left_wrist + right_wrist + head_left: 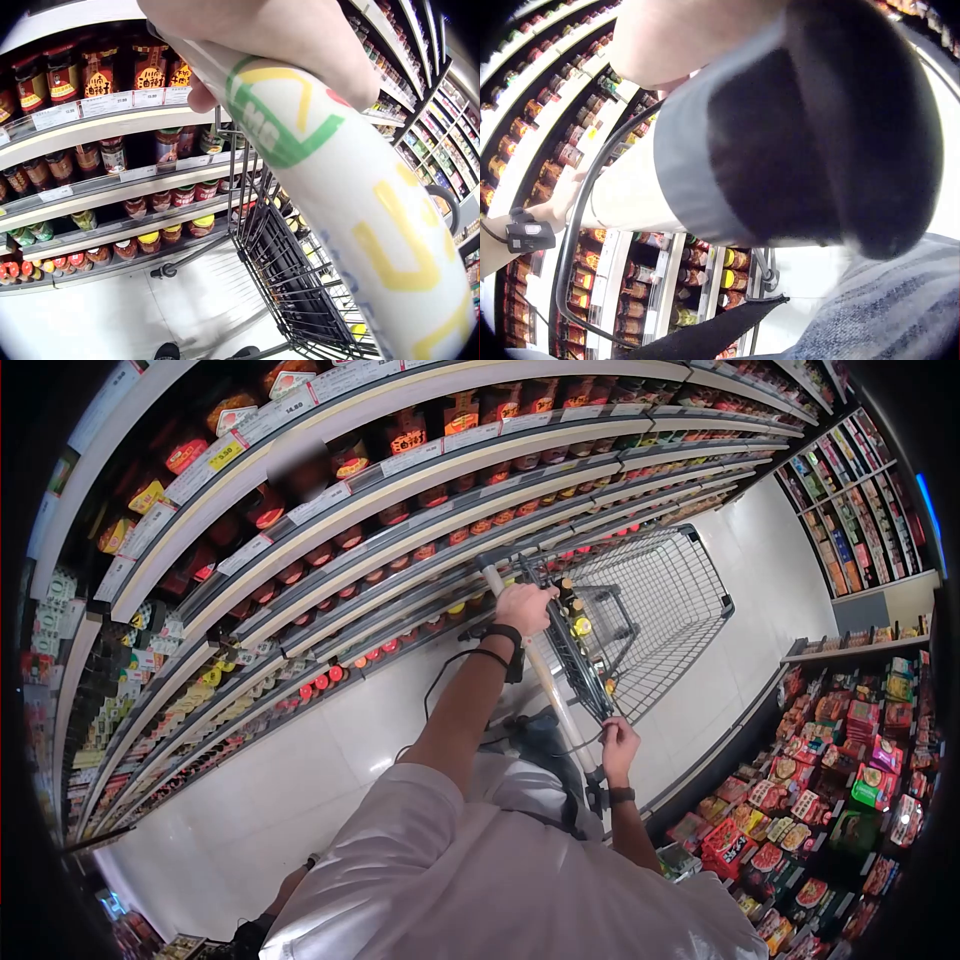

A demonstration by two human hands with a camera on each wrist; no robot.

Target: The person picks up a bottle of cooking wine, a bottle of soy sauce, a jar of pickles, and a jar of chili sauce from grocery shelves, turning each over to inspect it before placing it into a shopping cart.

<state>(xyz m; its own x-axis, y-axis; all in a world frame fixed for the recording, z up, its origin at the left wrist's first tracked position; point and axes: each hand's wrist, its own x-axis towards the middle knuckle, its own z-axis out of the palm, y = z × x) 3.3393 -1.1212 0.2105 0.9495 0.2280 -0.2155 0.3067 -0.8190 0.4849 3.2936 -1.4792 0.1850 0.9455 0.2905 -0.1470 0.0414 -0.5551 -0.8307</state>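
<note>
My left hand grips the pale handle bar of a wire shopping cart. In the left wrist view that hand wraps over the bar, which carries green and yellow lettering. My right hand is curled at the bar's other end. Up close in the right wrist view, the right hand lies against the grey sleeve by the bar's black end cap, its fingertips mostly hidden. A thin black cord loops down beside it. Several yellow-capped bottles stand in the cart near the handle.
Long shelves of jars with price tags run along the left side of the aisle. On the right is a low display of colourful packets. Pale tiled floor shows between them, and another shelf stands ahead.
</note>
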